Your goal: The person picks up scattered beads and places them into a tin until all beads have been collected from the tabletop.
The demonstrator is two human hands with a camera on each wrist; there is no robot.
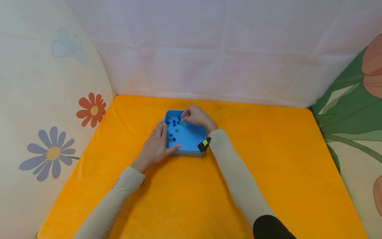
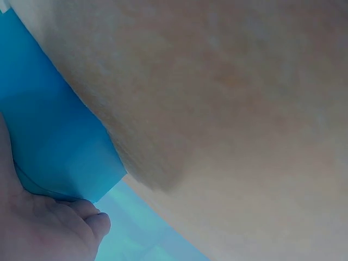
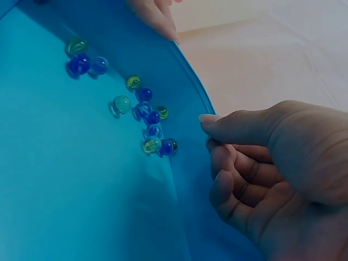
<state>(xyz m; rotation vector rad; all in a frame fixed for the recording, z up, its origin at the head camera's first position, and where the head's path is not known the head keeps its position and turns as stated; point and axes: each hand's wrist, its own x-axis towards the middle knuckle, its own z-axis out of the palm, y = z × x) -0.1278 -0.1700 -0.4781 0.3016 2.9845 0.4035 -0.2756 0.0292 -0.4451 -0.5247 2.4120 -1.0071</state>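
Note:
A blue rectangular tray point(image 1: 192, 137) holds several glass marbles point(image 1: 176, 130), dark blue and greenish, mostly along its left side and far left corner. Outside the left wall lie the straight fingers of my left hand point(image 1: 155, 146); its thumb stretches over the near rim. Above the tray's far side, my right hand point(image 1: 197, 117) has curled fingers, thumb and index tips close together. In the right wrist view that thumb point(image 3: 234, 126) overlaps the rim; whether anything sits between the tips is hidden. Skin fills most of the left wrist view, beside the blue tray wall point(image 2: 60, 119).
An orange cloth point(image 1: 253, 166) covers the table under the tray. Pale fabric point(image 1: 191, 59) hangs behind, with flower-printed fabric at both sides. A black device with a yellow mark point(image 1: 205, 143) sits at the right wrist, above the tray's right edge.

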